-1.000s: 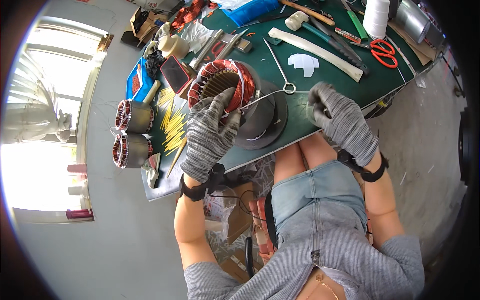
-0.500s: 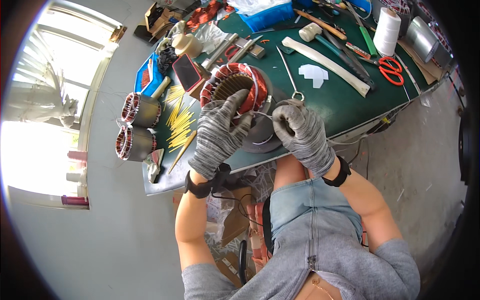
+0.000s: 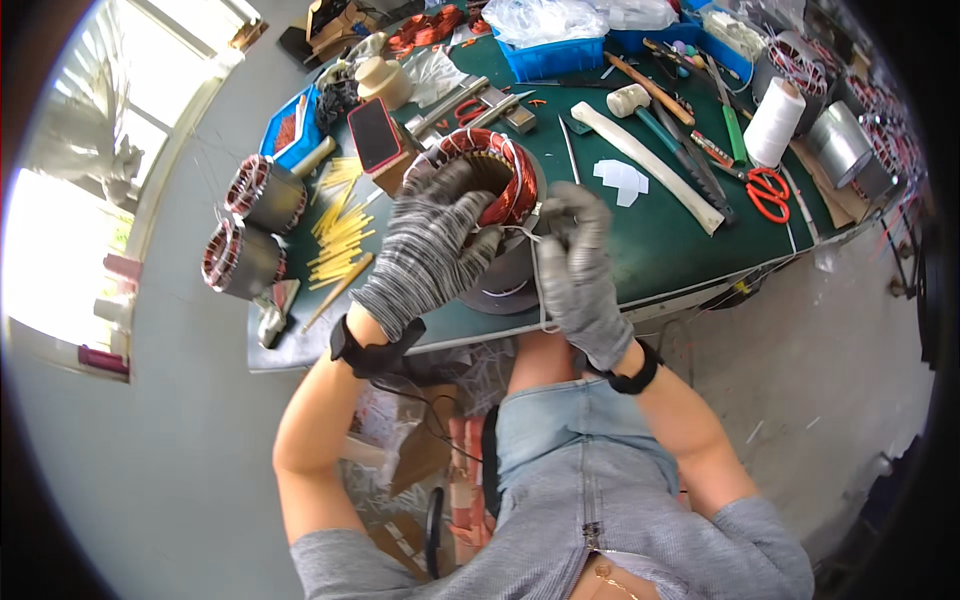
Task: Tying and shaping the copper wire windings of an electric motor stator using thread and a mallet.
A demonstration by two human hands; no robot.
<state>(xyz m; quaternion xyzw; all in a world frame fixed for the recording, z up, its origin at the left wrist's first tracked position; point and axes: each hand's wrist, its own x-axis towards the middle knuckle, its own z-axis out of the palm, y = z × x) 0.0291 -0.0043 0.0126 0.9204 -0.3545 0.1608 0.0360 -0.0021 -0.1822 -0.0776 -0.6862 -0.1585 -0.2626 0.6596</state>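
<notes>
In front of me stands a motor stator (image 3: 517,182) with red-brown copper windings around its upper rim, on a dark round base at the table's front edge. My left hand (image 3: 425,245), in a grey striped glove, grips the near-left rim, its fingers over the bore and thumb outside by the windings. White cord (image 3: 541,285) comes off the winding near that thumb, bends beside my gloved right hand (image 3: 582,270) and hangs down. The right fingers are curled at the cord; their tips are partly blurred. A thin metal rod (image 3: 571,155) lies just beyond, its near end hidden by that hand.
Yellow sticks (image 3: 342,240) and two more wound stators (image 3: 262,195) lie to the left, near a phone (image 3: 375,135) on a block. Rightward are a white mallet (image 3: 628,100), a long pale bar (image 3: 650,165), red scissors (image 3: 768,195) and a white thread spool (image 3: 775,125).
My right hand has turned, its fingers now near the stator's side. The cord, taut between the hands before, now hangs slack in a bend. The left hand stays on the rim; the whole view has shifted.
</notes>
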